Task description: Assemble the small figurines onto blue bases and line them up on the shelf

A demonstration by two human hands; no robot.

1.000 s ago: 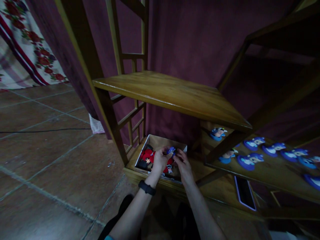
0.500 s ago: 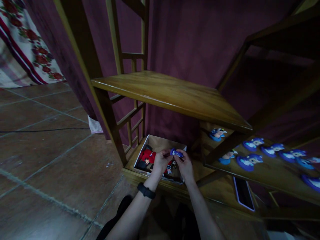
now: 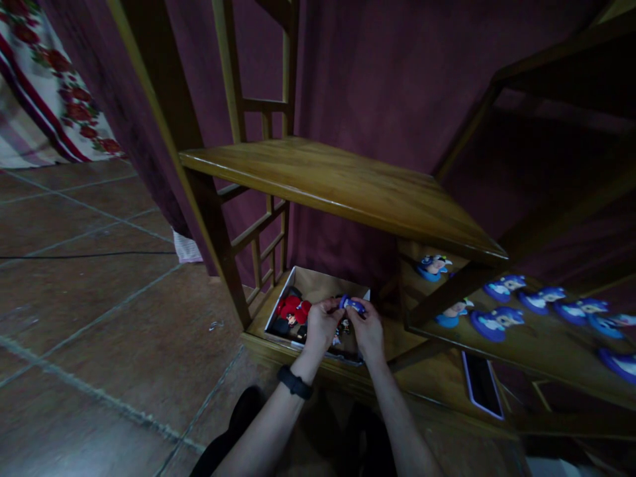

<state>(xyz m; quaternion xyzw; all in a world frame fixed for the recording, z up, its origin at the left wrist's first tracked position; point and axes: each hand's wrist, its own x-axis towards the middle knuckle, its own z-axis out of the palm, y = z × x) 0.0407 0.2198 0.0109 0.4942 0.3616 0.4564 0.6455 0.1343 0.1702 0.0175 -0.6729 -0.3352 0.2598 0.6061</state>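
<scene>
A small purple-blue figurine [image 3: 352, 304] is held between my two hands, above an open cardboard box. My left hand [image 3: 322, 324], with a black band on its wrist, pinches the figurine's left side. On its right side, the fingers of my right hand [image 3: 366, 328] close round it. Inside the white-edged box [image 3: 325, 283] lie red and black figurines [image 3: 294, 310] and several small ones partly hidden by my hands. The box rests on the low wooden shelf [image 3: 257, 326].
Above the box juts a wooden shelf board [image 3: 318, 173]. To the right, several blue and purple figurines [image 3: 497, 322] stand on another shelf, behind a slanting post. A phone [image 3: 481, 384] lies on the lower board. Tiled floor [image 3: 124, 318] spreads left, with a thin cable across it.
Both hands stay over the box with the figurine between them; its tilt and my fingers have shifted only slightly. The view has moved a little.
</scene>
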